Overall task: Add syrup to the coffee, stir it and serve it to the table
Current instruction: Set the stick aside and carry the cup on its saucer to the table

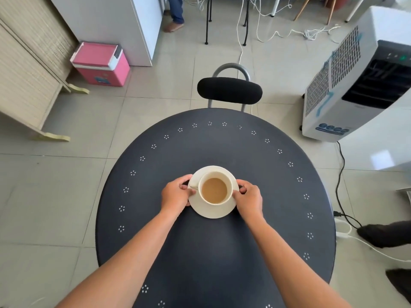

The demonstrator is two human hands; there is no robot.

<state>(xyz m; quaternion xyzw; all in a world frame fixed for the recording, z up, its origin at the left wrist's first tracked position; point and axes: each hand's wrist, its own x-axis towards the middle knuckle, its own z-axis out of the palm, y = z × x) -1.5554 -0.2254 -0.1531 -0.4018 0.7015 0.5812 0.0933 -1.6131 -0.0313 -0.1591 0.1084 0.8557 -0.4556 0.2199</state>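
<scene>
A cream cup [230, 187] full of light brown coffee [214, 190] stands on a cream saucer [213, 211] near the middle of the round dark table [213, 252]. The cup's handle points left. My left hand [176, 194] pinches the saucer's left rim, fingers curled around its edge. On the other side my right hand [249, 198] grips the right rim the same way. I cannot tell whether the saucer rests on the tabletop or is just above it. No spoon or syrup is in view.
A black-backed chair [229, 90] stands at the table's far side. A white air cooler [360, 81] is at the right, its black cable [339, 192] running along the floor. A pink cooler box [101, 63] and a wooden screen [29, 70] are at the left. Someone's shoes [387, 233] are at the lower right.
</scene>
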